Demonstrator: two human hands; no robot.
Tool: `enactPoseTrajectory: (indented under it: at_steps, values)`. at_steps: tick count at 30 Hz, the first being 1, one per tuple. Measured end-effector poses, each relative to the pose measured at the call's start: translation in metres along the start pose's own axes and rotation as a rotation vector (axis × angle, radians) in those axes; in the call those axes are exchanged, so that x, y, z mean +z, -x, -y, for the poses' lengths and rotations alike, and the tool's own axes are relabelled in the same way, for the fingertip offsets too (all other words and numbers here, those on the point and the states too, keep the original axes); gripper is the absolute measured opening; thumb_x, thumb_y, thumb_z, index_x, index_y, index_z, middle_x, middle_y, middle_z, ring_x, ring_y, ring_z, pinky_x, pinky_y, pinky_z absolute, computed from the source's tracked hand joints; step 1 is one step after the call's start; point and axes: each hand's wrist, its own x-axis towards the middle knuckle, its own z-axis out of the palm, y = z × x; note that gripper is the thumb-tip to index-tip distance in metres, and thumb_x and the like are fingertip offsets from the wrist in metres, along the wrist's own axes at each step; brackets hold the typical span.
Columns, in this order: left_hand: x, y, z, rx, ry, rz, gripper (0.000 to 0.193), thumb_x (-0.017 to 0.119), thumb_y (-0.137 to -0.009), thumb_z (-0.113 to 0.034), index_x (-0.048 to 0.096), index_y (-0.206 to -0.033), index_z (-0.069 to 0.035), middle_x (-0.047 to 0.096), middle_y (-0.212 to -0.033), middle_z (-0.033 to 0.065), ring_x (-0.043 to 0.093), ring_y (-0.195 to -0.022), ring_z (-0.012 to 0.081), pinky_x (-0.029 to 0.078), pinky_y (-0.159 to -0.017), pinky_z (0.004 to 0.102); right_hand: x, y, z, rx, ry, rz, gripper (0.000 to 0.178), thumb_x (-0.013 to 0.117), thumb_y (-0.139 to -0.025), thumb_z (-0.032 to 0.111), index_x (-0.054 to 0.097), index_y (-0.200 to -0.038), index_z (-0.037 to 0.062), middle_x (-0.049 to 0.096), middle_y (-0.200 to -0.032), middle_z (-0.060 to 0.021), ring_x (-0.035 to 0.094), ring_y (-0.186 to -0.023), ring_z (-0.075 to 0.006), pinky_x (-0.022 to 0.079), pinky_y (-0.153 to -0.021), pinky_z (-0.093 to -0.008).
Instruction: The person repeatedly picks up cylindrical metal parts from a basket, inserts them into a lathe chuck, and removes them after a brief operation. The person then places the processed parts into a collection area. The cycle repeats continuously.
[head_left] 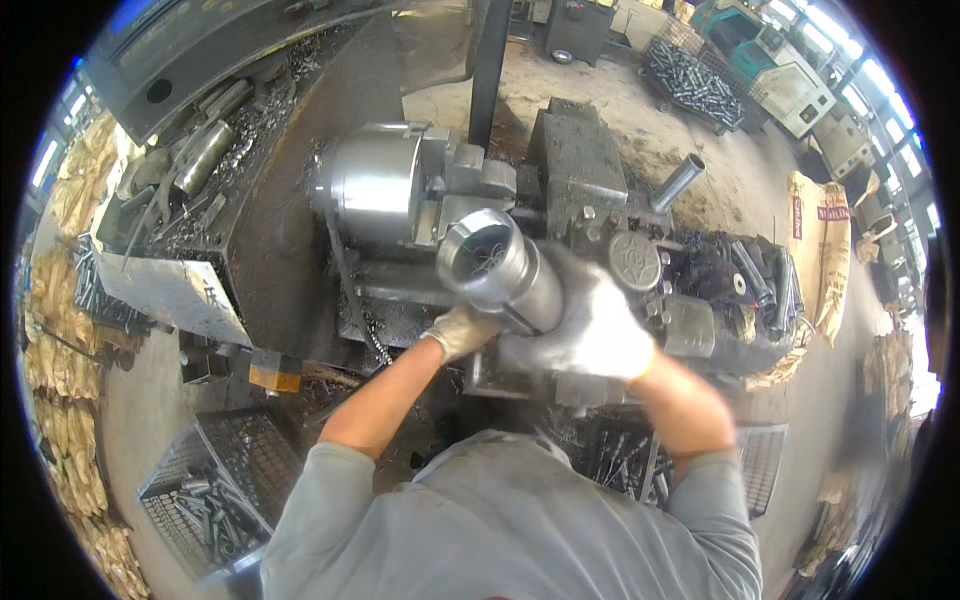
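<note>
A hollow metal cylinder (537, 292) is held tilted in front of a lathe, its wide open end toward the upper left. Thin curled shavings show inside its mouth. My right hand (600, 325), in a whitish glove and blurred by motion, wraps round the cylinder's right side. Lower on the left, my gloved left hand (463, 332) grips the cylinder from beneath, its fingertips partly hidden by the metal. Just behind the cylinder is the lathe's shiny chuck (375, 182) with its blocky jaws (480, 172).
A tool post (634, 262) with bolts stands right of the cylinder. An upright tube (678, 183) rises behind it. Metal parts and shavings lie on the machine bed at left. Wire baskets (250, 465) of metal pieces sit low by my sides. A sack (818, 250) stands at right.
</note>
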Motion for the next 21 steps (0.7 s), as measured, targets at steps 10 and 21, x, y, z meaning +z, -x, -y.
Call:
enactPoseTrajectory:
  at_steps: [10, 21]
  values:
    - [0.031, -0.010, 0.024, 0.114, 0.038, -0.580, 0.048, 0.066, -0.103, -0.017, 0.057, -0.147, -0.002, 0.071, -0.131, 0.0178, 0.069, -0.123, 0.0277, 0.053, -0.108, 0.0381, -0.091, -0.168, -0.114, 0.040, 1.388, 0.638, 0.047, 0.085, -0.077, 0.027, 0.075, -0.119, 0.0087, 0.080, -0.106, -0.0184, 0.079, -0.098, -0.0344, 0.063, -0.084, -0.0447]
    - [-0.026, 0.246, 0.168, 0.022, 1.239, -1.455, 0.043, 0.052, -0.109, -0.057, 0.065, -0.091, -0.021, 0.066, -0.084, -0.0023, 0.062, -0.078, 0.0187, 0.054, -0.072, 0.0465, -0.066, -0.190, -0.188, 0.445, 0.831, 0.799, 0.053, 0.084, -0.083, 0.048, 0.080, -0.108, 0.0022, 0.082, -0.099, -0.0187, 0.080, -0.089, -0.0304, 0.061, -0.078, -0.0467]
